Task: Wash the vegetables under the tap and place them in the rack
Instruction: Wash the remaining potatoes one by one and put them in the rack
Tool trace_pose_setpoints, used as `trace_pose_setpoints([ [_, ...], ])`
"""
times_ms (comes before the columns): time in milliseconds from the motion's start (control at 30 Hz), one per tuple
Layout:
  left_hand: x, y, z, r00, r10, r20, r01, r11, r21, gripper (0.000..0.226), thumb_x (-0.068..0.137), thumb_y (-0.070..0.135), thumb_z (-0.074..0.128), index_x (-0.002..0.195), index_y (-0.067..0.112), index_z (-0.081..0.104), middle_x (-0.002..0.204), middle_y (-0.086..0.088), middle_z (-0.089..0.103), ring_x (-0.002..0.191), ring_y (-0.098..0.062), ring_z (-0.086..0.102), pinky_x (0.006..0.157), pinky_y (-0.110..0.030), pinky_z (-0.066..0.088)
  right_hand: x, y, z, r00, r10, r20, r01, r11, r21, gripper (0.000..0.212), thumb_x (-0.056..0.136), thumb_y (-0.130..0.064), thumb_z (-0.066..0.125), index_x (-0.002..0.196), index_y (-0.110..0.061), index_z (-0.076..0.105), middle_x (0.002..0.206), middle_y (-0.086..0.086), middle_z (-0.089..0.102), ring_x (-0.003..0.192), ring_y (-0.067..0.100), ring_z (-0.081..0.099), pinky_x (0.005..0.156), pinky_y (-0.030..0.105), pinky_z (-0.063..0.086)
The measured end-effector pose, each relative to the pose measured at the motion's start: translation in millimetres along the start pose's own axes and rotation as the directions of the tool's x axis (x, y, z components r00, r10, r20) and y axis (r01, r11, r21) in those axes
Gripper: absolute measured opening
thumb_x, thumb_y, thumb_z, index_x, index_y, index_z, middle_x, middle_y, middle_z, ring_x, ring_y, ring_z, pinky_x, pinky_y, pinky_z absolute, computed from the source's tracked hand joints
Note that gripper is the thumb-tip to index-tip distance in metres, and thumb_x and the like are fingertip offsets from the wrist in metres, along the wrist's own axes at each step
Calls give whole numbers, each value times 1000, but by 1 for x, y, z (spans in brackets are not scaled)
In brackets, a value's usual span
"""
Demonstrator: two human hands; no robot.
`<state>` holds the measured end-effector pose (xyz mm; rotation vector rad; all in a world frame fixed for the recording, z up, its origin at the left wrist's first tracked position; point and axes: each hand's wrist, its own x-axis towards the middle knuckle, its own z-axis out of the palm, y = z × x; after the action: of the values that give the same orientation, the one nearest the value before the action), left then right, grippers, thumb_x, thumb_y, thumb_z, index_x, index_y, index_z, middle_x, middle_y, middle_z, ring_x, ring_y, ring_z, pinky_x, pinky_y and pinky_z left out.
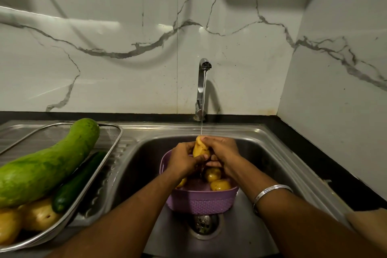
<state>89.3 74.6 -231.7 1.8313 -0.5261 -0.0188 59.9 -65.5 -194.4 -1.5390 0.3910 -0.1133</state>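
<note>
At frame centre, left hand (184,159) and right hand (222,151) clasp a smooth yellow potato (200,148), fingers curled round it. Its long axis stands nearly upright under the tap (203,90)'s thin stream, above a purple plastic basket (201,201). The steel mesh rack (109,142) lies lower left, nearer the left hand.

Head view, close, down onto sink (261,138)
</note>
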Motion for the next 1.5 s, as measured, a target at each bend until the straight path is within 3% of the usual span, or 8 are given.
trace_pose_setpoints([
  [167, 0, 0, 2, 1000, 0, -24, -1, 999, -43, 37, 87, 13, 77, 122, 20, 69, 109, 8, 75, 103, -6, 70, 82, -18, 57, 3, -2, 3, 1000, -12, -16, 12, 1000, -9, 19, 92, -28, 75, 108, -19, 76, 102, 11, 76, 82, 24, 73, 47, 25, 56],
  [400, 7, -9, 2, 998, -35, -46, 33, 999, -38, 35, 87, 13, 77, 121, 19, 71, 107, 5, 77, 104, -10, 71, 95, -35, 57, 10, -4, -2, 995, -19, 94, 23, 999, -50, 23, 95, -13, 68, 115, -20, 75, 106, 13, 76, 94, 29, 75, 63, 35, 63],
  [667, 5, -3, 13, 999, -34, -23, 33, 999, -40, 39, 90, 13, 73, 128, 16, 65, 116, 3, 74, 109, -11, 68, 96, -33, 56, 7, 6, 1, 987, -148, -65, 144, 988, -56, 26, 80, -36, 85, 100, -20, 78, 92, 3, 78, 86, 21, 76, 71, 39, 65],
  [867, 6, -9, 10, 997, -53, -54, 51, 997, -52, 32, 90, 10, 73, 121, 15, 68, 109, 1, 76, 102, -11, 70, 83, -24, 58, 10, -3, -3, 995, -72, 73, 78, 993, -86, 22, 89, -15, 77, 111, -21, 76, 101, 8, 77, 93, 25, 75, 74, 40, 65],
  [1067, 6, -3, 13, 999, -39, -33, 39, 999, -21, 32, 91, 13, 73, 123, 18, 66, 110, 4, 74, 102, -8, 69, 78, -17, 54, 7, 2, -5, 993, -121, 10, 122, 990, -65, 19, 87, -26, 80, 105, -22, 78, 97, 8, 78, 88, 23, 75, 55, 28, 59],
  [1167, 5, -2, 14, 999, -32, -24, 32, 999, 2, 37, 90, 14, 73, 126, 18, 65, 113, 3, 74, 105, -11, 68, 90, -30, 56, 8, 4, -4, 992, -125, -22, 123, 990, -66, 18, 85, -31, 83, 100, -21, 79, 93, 8, 78, 87, 25, 76, 59, 32, 61],
  [1333, 4, -3, 9, 998, -56, -42, 53, 997, -56, 32, 92, 9, 71, 122, 17, 67, 109, 3, 74, 98, -8, 70, 70, -13, 54, 7, -2, -4, 996, -73, 59, 78, 993, -92, 21, 95, -17, 70, 116, -19, 75, 103, 12, 76, 90, 29, 76, 65, 35, 64],
  [1500, 4, -4, 9, 999, -46, -4, 45, 998, -37, 35, 92, 12, 71, 126, 19, 65, 112, 3, 74, 105, -11, 69, 83, -23, 56, 2, -1, -10, 992, -107, 67, 111, 992, -67, 23, 82, -21, 85, 105, -21, 77, 96, 6, 78, 84, 22, 77, 64, 33, 64],
])
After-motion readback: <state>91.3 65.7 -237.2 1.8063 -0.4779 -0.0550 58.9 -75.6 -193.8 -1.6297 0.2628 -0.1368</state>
